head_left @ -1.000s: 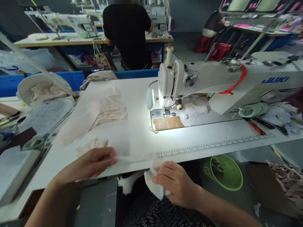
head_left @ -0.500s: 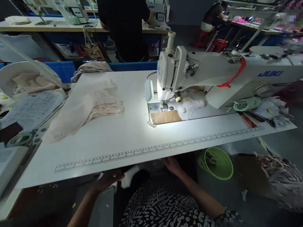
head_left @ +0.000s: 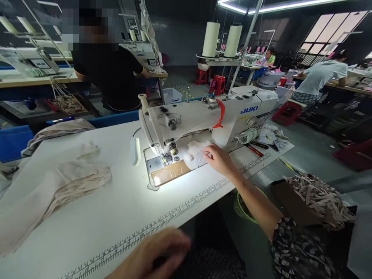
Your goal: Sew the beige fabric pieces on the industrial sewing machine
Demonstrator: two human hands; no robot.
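My right hand (head_left: 219,159) reaches across the white sewing table (head_left: 116,205) to a small white fabric piece (head_left: 194,152) lying under the arm of the white JUKI sewing machine (head_left: 203,116). Its fingertips touch the cloth; a grip cannot be made out. My left hand (head_left: 157,254) hovers blurred at the table's near edge, over the printed ruler strip (head_left: 162,221), its fingers smeared by motion. A brown cardboard patch (head_left: 168,173) lies in the lamp light in front of the needle.
A stack of beige fabric pieces (head_left: 58,182) lies at the left of the table. A box of beige strips (head_left: 316,197) stands at the right, a green basket (head_left: 242,205) under the table. A person in black works beyond the table; others sit further off.
Both hands came up from below the table edge. My right hand moved forward to the white fabric by the machine. The camera turned up and to the right.
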